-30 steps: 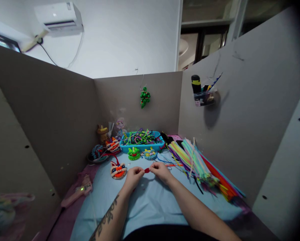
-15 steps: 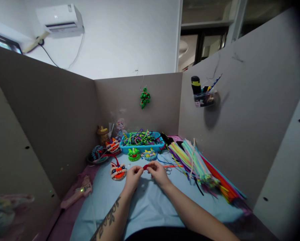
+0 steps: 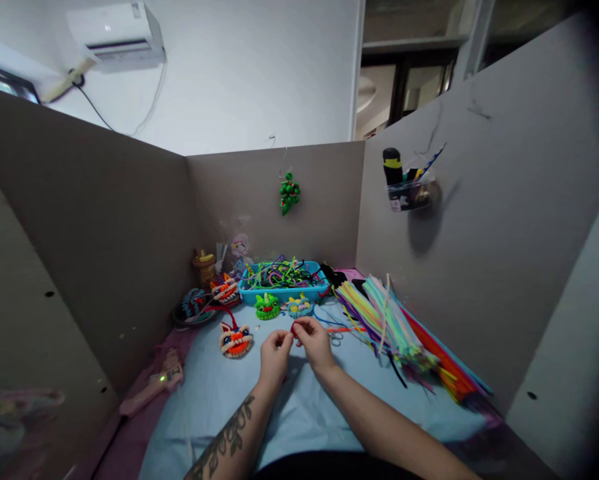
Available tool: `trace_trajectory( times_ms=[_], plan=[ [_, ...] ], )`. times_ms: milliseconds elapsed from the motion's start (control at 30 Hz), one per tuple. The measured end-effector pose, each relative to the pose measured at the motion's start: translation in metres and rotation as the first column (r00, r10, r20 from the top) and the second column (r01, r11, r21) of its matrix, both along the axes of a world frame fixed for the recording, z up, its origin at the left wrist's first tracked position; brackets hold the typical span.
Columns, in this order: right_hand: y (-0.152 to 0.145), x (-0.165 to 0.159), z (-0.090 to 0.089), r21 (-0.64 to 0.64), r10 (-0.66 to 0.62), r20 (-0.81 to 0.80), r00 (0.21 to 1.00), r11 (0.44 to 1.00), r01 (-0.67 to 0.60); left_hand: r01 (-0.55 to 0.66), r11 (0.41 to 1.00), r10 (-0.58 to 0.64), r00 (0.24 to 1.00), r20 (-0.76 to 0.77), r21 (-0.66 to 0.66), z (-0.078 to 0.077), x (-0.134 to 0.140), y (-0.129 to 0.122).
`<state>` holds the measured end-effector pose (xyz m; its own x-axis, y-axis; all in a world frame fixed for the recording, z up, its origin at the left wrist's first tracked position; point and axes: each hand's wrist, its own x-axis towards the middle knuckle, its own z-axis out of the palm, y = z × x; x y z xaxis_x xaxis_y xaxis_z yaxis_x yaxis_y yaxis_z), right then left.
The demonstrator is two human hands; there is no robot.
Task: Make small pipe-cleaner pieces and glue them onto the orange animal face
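Observation:
My left hand (image 3: 274, 357) and my right hand (image 3: 315, 345) meet above the blue cloth, fingertips pinched close together. Between them is a short dark red pipe cleaner piece (image 3: 294, 328), mostly hidden by the fingers. To the left of my left hand lies an orange and cream lion head (image 3: 236, 341) made of pipe cleaners, with a red stem sticking up. Just beyond the hands sit a green head (image 3: 267, 307) and a blue and yellow one (image 3: 299, 306). Scissors (image 3: 336, 339) lie beside my right hand, partly covered, near an orange pipe cleaner (image 3: 347, 330).
A blue basket (image 3: 279, 295) of tangled pipe cleaners stands at the back. Bundles of pastel pipe cleaners (image 3: 389, 320) lie at the right. A dark bowl (image 3: 179, 321) and a pink glue gun (image 3: 157, 385) are at the left. Grey panels (image 3: 279, 233) enclose the table.
The fingertips have come closer together, and less of the red piece shows. My left hand has shifted slightly right and tilted more upright.

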<state>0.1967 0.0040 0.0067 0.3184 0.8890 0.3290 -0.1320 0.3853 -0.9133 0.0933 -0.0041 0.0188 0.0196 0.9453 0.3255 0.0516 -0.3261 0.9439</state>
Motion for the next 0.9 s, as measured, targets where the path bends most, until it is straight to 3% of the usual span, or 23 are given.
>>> trace_trajectory(
  times_ms=[900],
  plan=[
    [0.0024, 0.0056, 0.001, 0.035, -0.007, 0.069, 0.998, 0.999, 0.005, 0.068, 0.997, -0.064, 0.994, 0.089, -0.047, -0.0001, 0.0079, -0.004]
  ],
)
